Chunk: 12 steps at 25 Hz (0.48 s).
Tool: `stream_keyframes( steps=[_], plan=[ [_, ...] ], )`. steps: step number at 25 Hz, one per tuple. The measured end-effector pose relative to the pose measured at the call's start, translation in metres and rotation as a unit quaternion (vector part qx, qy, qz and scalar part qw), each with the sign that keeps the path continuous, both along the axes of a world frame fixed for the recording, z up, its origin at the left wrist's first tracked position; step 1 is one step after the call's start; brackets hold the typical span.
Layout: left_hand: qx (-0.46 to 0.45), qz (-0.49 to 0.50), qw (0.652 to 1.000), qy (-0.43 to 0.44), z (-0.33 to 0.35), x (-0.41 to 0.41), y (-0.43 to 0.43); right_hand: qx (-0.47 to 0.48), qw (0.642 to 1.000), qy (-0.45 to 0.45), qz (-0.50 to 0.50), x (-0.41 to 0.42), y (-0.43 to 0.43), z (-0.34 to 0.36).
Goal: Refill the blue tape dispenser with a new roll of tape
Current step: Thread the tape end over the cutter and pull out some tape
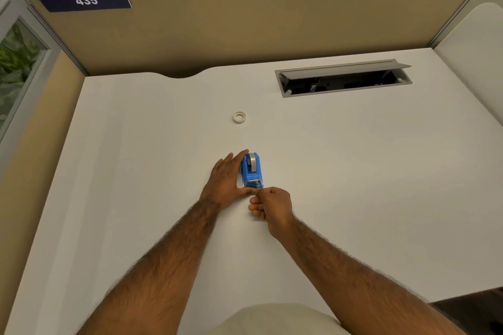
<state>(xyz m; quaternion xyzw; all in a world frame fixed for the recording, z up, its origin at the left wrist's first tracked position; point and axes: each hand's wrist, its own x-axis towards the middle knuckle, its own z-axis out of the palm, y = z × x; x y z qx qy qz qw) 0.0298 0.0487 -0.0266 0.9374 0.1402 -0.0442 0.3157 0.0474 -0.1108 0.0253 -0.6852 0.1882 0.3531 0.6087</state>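
The blue tape dispenser [252, 171] stands on the white desk [136, 171] with a roll of tape [253, 161] seated in it. My left hand [227, 179] lies flat against the dispenser's left side, fingers stretched along it and thumb at its near end. My right hand [270, 205] is just in front of the dispenser's cutter end, its thumb and forefinger pinched together at the cutter; a tape end between them is too small to make out. A small white ring, an empty tape core [239, 117], lies flat on the desk farther back.
An open cable hatch [343, 80] with a raised grey lid is set into the desk at the back right. Tan partition walls [245, 24] close the desk at the back and left. A second white desk [473, 57] adjoins on the right.
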Motion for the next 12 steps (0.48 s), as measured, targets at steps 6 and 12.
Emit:
stream_keyframes(
  steps=[6, 12],
  plan=[
    [0.000, -0.003, 1.000, 0.008, 0.0033, 0.0010, -0.0004, -0.003, 1.000, 0.009, 0.007, -0.0011, -0.0042, -0.0025],
    [0.000, 0.005, 1.000, 0.005, 0.0088, -0.0007, -0.0047, 0.051, 0.997, 0.056, 0.013, 0.0058, -0.0024, 0.0020]
  ],
)
